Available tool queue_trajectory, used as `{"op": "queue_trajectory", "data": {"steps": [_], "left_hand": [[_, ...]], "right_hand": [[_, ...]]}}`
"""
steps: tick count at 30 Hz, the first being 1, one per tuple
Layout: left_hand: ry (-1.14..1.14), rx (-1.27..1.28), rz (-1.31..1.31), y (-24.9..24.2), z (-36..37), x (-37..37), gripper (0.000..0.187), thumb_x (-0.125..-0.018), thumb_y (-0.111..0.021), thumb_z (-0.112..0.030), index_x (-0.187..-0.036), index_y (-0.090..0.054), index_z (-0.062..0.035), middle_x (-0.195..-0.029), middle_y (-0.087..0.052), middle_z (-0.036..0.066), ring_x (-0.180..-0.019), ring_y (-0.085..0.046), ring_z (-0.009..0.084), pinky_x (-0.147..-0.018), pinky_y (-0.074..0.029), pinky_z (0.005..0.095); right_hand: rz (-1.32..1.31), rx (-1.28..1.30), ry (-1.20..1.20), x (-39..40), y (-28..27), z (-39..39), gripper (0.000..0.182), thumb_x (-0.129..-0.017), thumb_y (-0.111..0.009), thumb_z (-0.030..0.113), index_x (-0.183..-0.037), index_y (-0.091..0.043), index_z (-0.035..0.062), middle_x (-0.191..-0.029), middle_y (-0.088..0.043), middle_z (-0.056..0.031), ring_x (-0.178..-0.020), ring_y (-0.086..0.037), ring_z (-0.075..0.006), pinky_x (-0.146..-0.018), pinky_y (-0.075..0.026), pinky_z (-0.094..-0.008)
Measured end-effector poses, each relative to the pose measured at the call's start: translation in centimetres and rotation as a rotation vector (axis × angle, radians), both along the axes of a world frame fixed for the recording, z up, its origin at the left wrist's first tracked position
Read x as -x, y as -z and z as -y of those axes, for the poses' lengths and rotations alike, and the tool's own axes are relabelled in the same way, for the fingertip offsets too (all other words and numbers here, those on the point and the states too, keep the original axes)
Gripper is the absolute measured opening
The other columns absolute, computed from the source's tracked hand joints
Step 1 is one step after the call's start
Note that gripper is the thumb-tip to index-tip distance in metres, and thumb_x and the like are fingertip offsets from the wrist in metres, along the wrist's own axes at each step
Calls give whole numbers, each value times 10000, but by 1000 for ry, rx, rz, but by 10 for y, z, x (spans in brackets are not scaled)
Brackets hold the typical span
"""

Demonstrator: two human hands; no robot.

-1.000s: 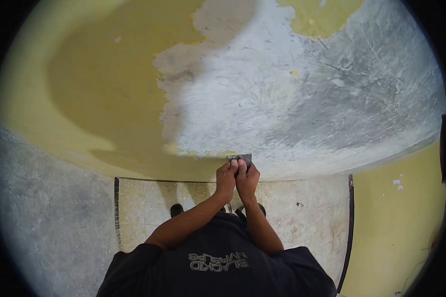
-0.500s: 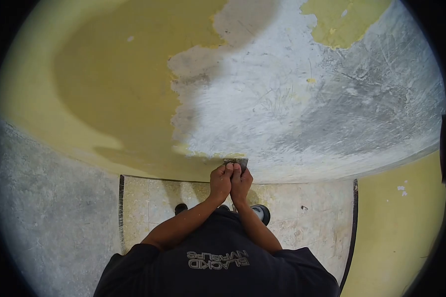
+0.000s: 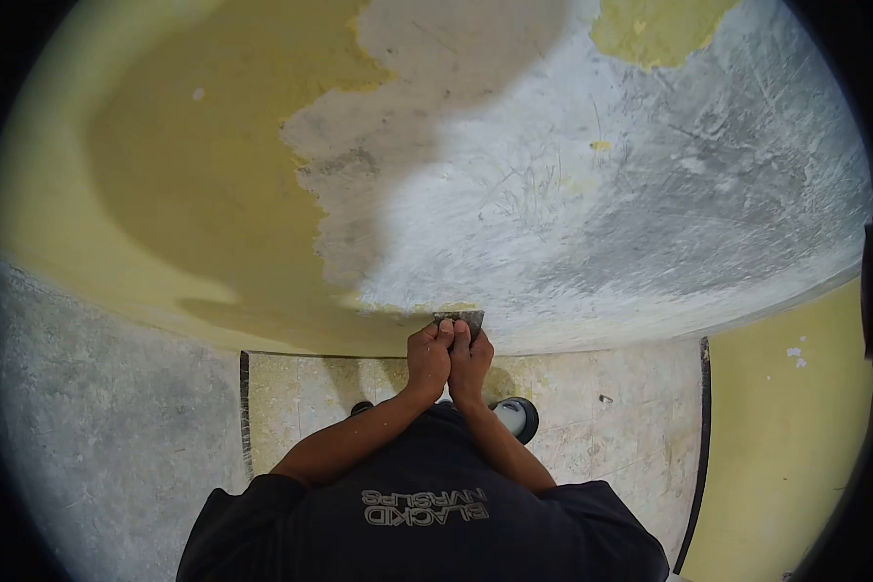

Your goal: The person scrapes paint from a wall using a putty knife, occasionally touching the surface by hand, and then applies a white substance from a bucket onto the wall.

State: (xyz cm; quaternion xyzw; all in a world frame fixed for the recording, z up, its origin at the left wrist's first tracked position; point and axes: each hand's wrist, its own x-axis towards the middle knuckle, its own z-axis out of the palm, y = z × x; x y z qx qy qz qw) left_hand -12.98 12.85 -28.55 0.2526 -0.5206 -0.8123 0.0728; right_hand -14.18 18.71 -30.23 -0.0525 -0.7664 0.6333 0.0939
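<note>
In the head view, both arms reach forward with bent elbows, the wrists meeting in front of the chest. The left hand (image 3: 429, 355) and right hand (image 3: 471, 361) press side by side, fingers curled tight around a small scraper (image 3: 460, 318). Its blade touches the wall (image 3: 514, 223) at the lower edge of the bare grey patch, beside the yellow paint (image 3: 204, 184).

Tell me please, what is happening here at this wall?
A person in a dark shirt holds a small flat metal scraper blade with both hands, left hand and right hand pressed together, against the yellow painted wall. The blade sits at the lower edge of a large bare grey-white patch where the paint is gone. Pale floor tiles lie below.
</note>
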Motion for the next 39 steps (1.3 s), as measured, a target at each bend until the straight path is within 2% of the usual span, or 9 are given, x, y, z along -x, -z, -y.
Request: {"op": "queue_trajectory", "data": {"steps": [5,13,18,25,28,31,34,36,39], "left_hand": [[-33,-124,1,13,-5,1,296,-975,-549,-186,-804,-664,26,-718,-611,-1,-666,-496,74,-610,-433,258],[24,156,44,9,2,0,237,-952,-568,-156,-781,-650,-14,-718,-581,-25,-683,-498,64,-622,-427,242],[14,-100,-44,9,-1,4,251,-960,-562,-164,-790,-654,-5,-726,-592,-26,-673,-492,60,-607,-426,243],[49,230,14,-8,9,-1,290,-961,-552,-168,-774,-662,25,-658,-581,-31,-626,-476,52,-558,-409,258],[34,-68,-101,-4,6,3,316,-965,-550,-186,-764,-657,33,-616,-572,-23,-598,-466,52,-539,-402,267],[39,125,-26,-2,7,-1,310,-967,-553,-190,-769,-666,22,-638,-581,-24,-609,-470,52,-546,-402,262],[64,205,-13,-5,13,-2,306,-970,-552,-190,-773,-666,15,-646,-578,-32,-605,-465,53,-547,-398,258],[53,53,-53,-9,8,2,307,-966,-556,-188,-765,-664,17,-646,-578,-30,-605,-465,56,-548,-399,258],[24,-41,-70,-6,5,3,311,-959,-569,-188,-746,-659,20,-644,-580,-26,-605,-468,60,-549,-400,260]], "right_hand": [[2,-124,-31,1,-20,-6,272,-921,-583,194,-838,-619,-62,-701,-656,-182,-613,-632,-222,-579,-487,-356],[62,23,-93,2,0,-3,245,-923,-582,185,-867,-619,-51,-679,-653,-141,-610,-618,-177,-563,-475,-342],[-84,-116,-41,5,-14,-6,281,-947,-557,203,-796,-580,-33,-654,-543,15,-632,-444,-70,-528,-390,-273],[74,195,-94,0,-8,-1,281,-929,-587,220,-847,-633,-45,-663,-645,-112,-597,-579,-142,-544,-458,-318],[-37,-83,-32,5,-24,-2,302,-936,-587,236,-828,-625,-43,-645,-628,-90,-596,-552,-112,-539,-449,-306],[36,11,-63,-1,-20,-3,324,-946,-575,243,-801,-601,-45,-644,-579,-26,-614,-480,-87,-534,-414,-286],[133,377,-65,-3,-10,5,318,-927,-601,243,-816,-626,-54,-635,-632,-109,-581,-562,-121,-525,-450,-308],[-16,-8,-11,0,-22,1,327,-940,-587,247,-802,-615,-48,-632,-609,-56,-586,-519,-101,-522,-430,-289],[-32,-88,-29,2,-29,-5,329,-942,-584,246,-797,-614,-48,-634,-606,-54,-595,-517,-99,-531,-428,-283]]}}
